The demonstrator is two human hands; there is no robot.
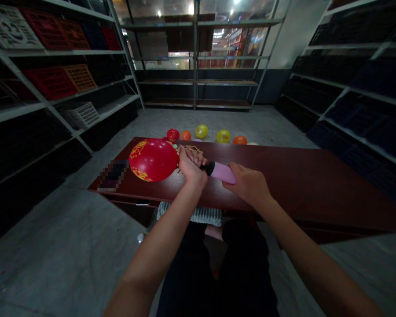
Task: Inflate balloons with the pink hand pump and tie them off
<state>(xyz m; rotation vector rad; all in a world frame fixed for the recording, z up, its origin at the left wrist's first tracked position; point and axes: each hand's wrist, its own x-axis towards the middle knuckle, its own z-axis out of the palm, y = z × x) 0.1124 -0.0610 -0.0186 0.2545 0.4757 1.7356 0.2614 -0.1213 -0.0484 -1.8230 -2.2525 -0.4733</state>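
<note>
A red balloon [152,159] with gold print is swollen and lies sideways over the dark wooden table [300,176]. My left hand [191,166] is closed round the balloon's neck where it meets the black front end of a pink hand pump [220,171]. My right hand [247,182] grips the pump's pink handle from behind. Both arms reach forward over my dark trousers.
Several inflated balloons, among them a yellow one [223,136], lie on the floor beyond the table. A blurred flat object [114,175] lies on the table's left end. Metal shelves with plastic crates [81,77] line left, back and right walls.
</note>
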